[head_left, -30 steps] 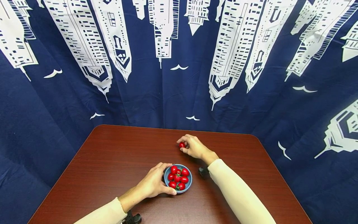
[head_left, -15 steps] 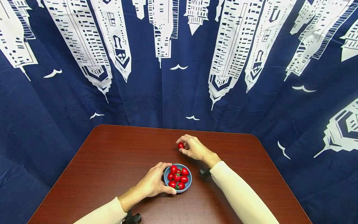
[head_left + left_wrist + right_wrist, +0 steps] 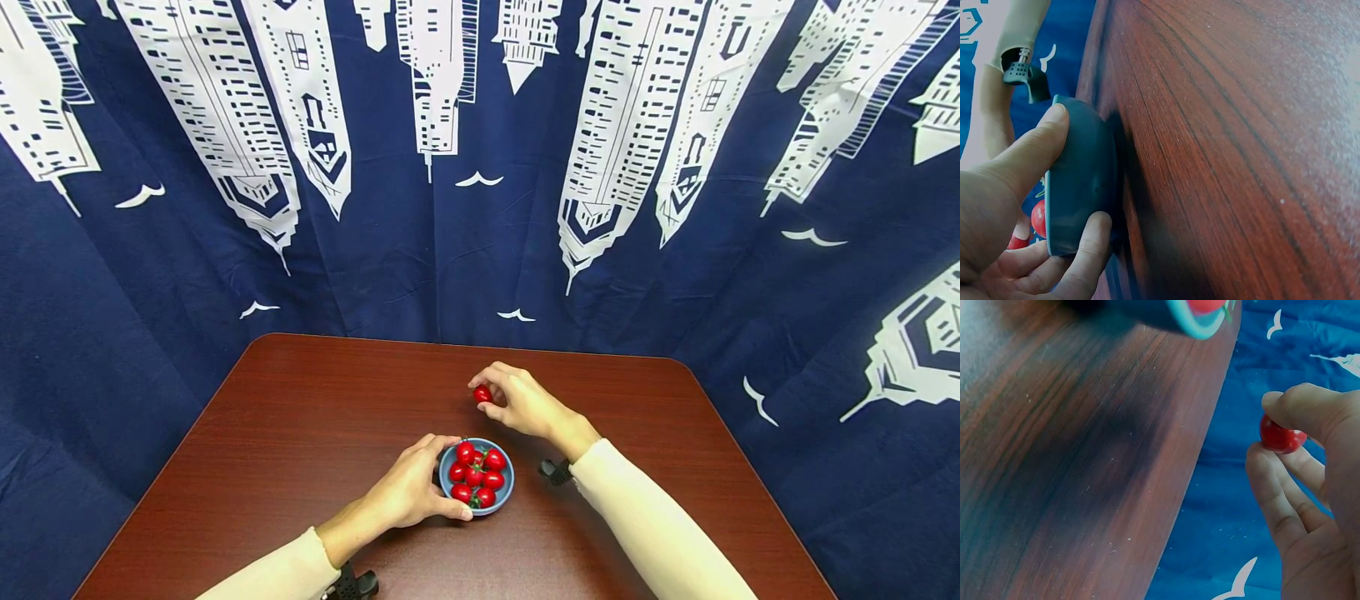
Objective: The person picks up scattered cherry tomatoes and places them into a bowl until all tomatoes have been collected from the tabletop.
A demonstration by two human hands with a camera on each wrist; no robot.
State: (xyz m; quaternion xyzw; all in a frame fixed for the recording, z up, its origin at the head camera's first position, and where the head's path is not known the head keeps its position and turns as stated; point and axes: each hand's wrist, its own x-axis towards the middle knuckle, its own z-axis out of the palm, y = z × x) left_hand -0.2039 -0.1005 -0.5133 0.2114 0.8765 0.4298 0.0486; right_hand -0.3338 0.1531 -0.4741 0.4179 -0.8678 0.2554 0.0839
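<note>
A small blue bowl [image 3: 1085,169] stands on the table, with several red cherry tomatoes [image 3: 474,476] in it, some with green stems. My left hand [image 3: 408,492] holds the bowl from its left side, with the thumb at the near rim and the other fingers round the far side and wall. Beyond the bowl, my right hand [image 3: 528,404] pinches a single cherry tomato [image 3: 1280,436] between thumb and fingertips. In the right wrist view this tomato shows against the blue cloth, and the bowl's rim appears at the top. How high the tomato is above the table I cannot tell.
The brown wood-grain table [image 3: 337,392] has rounded far corners. Behind it hangs a dark blue cloth [image 3: 390,258] printed with white buildings and birds. Black wrist devices [image 3: 555,472] are worn at both cuffs of the cream sleeves.
My right hand has drifted slightly left and nearer with the cherry tomato between its fingers. The left hand and the bowl have stayed in place.
</note>
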